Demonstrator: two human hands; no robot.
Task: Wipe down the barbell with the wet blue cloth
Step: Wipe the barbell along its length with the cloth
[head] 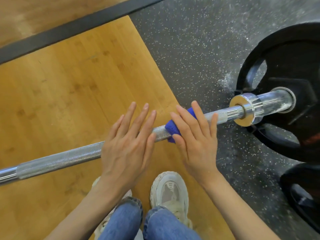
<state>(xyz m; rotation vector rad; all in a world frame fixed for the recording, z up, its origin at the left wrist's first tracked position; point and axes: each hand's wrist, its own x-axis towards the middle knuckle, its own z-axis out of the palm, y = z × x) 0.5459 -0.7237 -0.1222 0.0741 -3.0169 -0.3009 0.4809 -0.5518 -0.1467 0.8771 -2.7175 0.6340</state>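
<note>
A steel barbell (58,160) runs from the lower left up to the right, where its sleeve passes into a black weight plate (284,70). A blue cloth (171,129) is draped over the knurled shaft near the collar. My right hand (195,137) lies flat on the cloth with straight fingers, pressing it against the bar. My left hand (128,141) sits just left of the cloth, fingers straight and spread over the bare shaft, thumb by the bar. Most of the cloth is hidden under my right palm.
The bar lies over a wooden platform (69,84) bordered by speckled black rubber flooring (190,40). A second black plate (303,193) lies at the lower right. My white sneakers (169,189) and blue jeans (138,224) are below the bar.
</note>
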